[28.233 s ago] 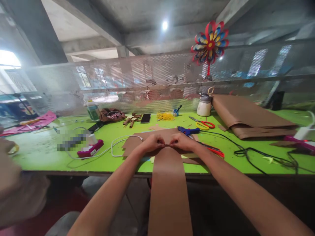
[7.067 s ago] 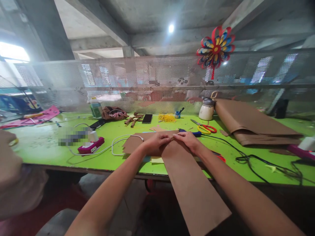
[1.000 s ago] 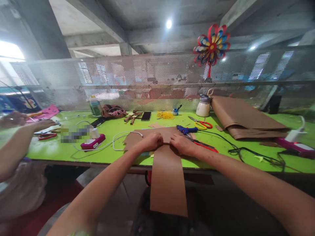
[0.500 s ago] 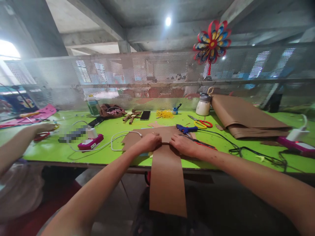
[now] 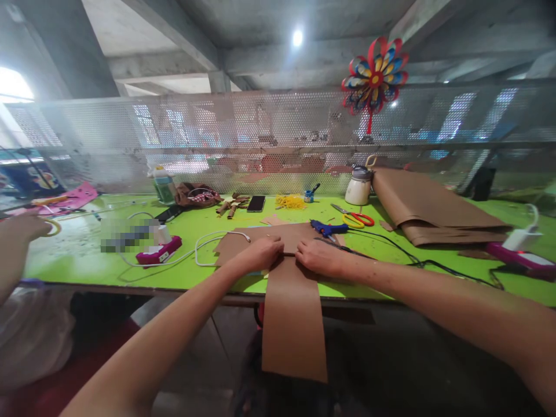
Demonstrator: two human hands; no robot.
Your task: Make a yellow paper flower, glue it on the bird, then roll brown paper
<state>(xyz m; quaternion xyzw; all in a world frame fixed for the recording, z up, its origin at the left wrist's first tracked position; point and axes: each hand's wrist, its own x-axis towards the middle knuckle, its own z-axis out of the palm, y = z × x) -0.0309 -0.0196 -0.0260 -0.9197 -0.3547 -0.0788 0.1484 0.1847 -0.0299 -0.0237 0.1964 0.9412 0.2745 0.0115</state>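
A strip of brown paper (image 5: 294, 324) hangs from the table's near edge, its far end rolled or folded into a narrow band. My left hand (image 5: 267, 253) pinches the left end of that band with curled fingers. At the other end, my right hand (image 5: 317, 258) grips it the same way; both fingertips are partly hidden. Beneath my hands lies a larger piece of brown paper (image 5: 234, 244). Just beyond my right hand rests a blue glue gun (image 5: 326, 228), with scissors (image 5: 358, 219) with red and yellow handles behind it.
A white cable (image 5: 196, 246) runs left to a purple power strip (image 5: 160, 252). A phone (image 5: 256, 203), yellow shreds (image 5: 291, 201) and a jar (image 5: 358, 188) stand further back. Stacked brown paper (image 5: 438, 202) lies right. A co-worker's hand (image 5: 32, 226) is at far left.
My right hand has shifted slightly left along the band, while my left hand stays nearly in place. The co-worker's hand at the left has moved further left.
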